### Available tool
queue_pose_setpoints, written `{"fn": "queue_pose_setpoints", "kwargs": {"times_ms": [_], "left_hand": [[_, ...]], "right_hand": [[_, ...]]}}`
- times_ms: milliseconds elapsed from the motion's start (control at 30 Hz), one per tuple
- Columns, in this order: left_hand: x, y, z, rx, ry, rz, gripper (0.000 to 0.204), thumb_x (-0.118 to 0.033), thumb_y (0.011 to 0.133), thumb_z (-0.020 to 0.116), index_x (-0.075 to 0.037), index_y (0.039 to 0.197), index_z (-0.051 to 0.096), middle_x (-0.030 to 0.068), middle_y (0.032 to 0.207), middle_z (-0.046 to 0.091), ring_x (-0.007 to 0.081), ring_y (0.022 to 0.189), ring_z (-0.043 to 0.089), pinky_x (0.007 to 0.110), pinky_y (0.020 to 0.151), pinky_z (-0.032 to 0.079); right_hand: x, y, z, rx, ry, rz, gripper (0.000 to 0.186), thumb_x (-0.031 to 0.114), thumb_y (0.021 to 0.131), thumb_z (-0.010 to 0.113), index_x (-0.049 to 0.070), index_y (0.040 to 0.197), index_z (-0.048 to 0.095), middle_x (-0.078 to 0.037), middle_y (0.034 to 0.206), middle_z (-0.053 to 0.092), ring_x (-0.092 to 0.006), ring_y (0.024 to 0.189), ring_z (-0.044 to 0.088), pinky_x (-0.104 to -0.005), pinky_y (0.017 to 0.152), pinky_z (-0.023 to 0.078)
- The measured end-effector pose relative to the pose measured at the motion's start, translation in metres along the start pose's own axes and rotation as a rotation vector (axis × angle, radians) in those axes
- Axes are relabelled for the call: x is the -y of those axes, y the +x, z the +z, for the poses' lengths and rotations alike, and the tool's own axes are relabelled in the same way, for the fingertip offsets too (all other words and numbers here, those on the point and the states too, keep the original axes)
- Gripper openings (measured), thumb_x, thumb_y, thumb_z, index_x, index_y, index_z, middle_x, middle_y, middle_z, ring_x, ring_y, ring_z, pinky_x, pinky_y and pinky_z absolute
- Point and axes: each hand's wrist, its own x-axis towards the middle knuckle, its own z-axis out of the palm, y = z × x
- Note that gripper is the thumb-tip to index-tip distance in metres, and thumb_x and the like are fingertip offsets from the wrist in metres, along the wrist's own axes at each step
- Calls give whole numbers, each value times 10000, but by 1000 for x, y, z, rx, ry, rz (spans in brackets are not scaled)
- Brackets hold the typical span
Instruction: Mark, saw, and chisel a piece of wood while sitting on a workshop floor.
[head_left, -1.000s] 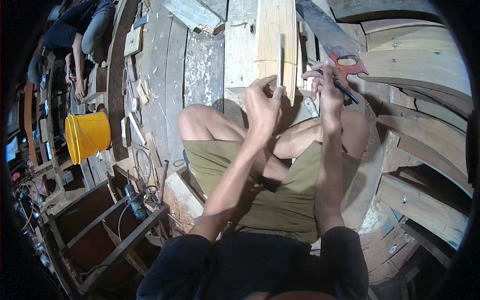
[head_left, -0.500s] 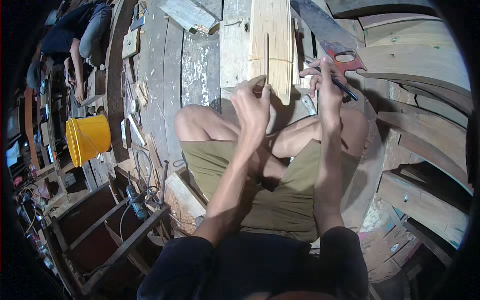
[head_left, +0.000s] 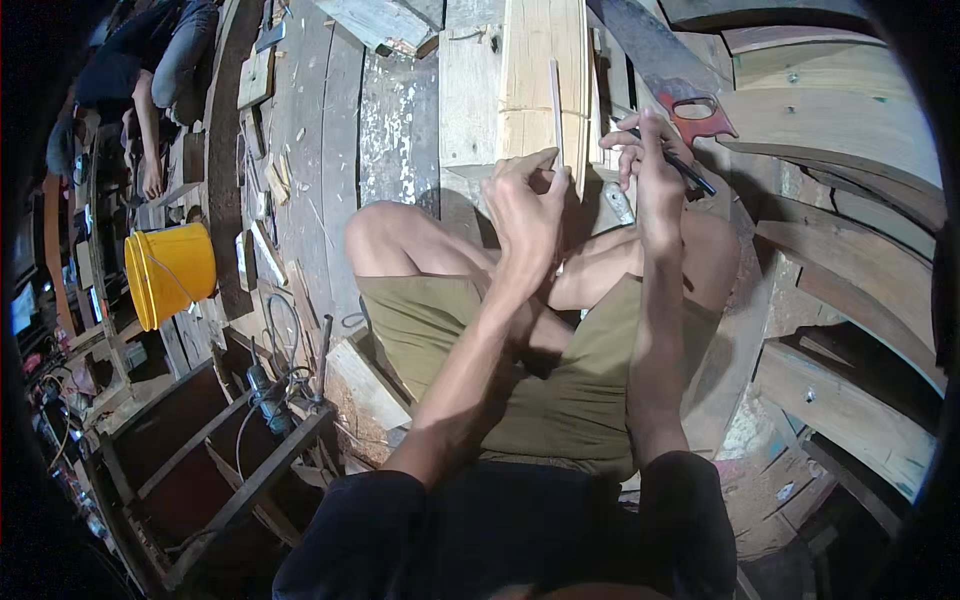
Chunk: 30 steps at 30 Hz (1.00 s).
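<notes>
My left hand [head_left: 522,215] pinches a thin pale strip [head_left: 554,105], which points away from me over a pale wooden board [head_left: 523,62] with a dark crosswise line. Just right of that board, my right hand [head_left: 655,175] holds a slim black pencil-like tool [head_left: 704,183], its fingers loosely curled and its far end partly hidden. A handsaw with a red handle [head_left: 714,126] lies beyond that hand. A small whitish cylindrical object [head_left: 619,204] rests below the board's right side, between my hands.
At upper left a crouching co-worker [head_left: 150,120] reaches down among timber, above a yellow bucket [head_left: 175,275]. A corded power tool [head_left: 268,400] sits by a dark frame at lower left. Curved planks [head_left: 840,120] line the right; wood offcuts [head_left: 270,175] litter the left.
The strip in my left hand shifted left over the board, then moved back right. My right hand still grips the black tool in much the same spot.
</notes>
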Motion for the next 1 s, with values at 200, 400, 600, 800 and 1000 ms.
{"fn": "queue_pose_setpoints", "kwargs": {"times_ms": [200,400,600,800,1000], "left_hand": [[2,0,-2,9,-13,7,299,-135,768,758,-1,1034,728,159,732,701,205,627,662,334,657,513],[1,0,-2,28,-2,-10,301,-133,771,759,2,1039,725,162,774,702,221,668,666,337,670,512],[0,0,-4,20,-17,15,305,-122,766,765,-9,1047,726,163,787,690,223,685,660,332,680,508],[1,0,-4,52,4,-4,313,-116,764,761,-12,1057,724,186,835,699,229,712,672,337,693,512],[0,-1,-3,28,-9,-3,315,-119,764,759,-11,1058,723,186,819,699,240,718,674,344,697,510]], "right_hand": [[1,0,0,24,-25,-15,339,301,1022,488,11,886,599,-106,700,673,-34,439,464,-182,368,332],[0,1,-3,33,-3,-3,349,305,1021,488,4,887,602,-105,705,679,-34,444,473,-181,367,336],[-1,1,-2,34,-35,1,355,320,1018,494,7,893,603,-102,708,679,-32,442,467,-183,370,334],[0,0,0,6,-21,18,352,326,1015,500,13,893,605,-100,702,676,-34,434,451,-187,374,333],[-2,0,-1,20,-39,4,346,325,1015,500,20,887,601,-107,700,674,-35,431,447,-188,374,333]]}}
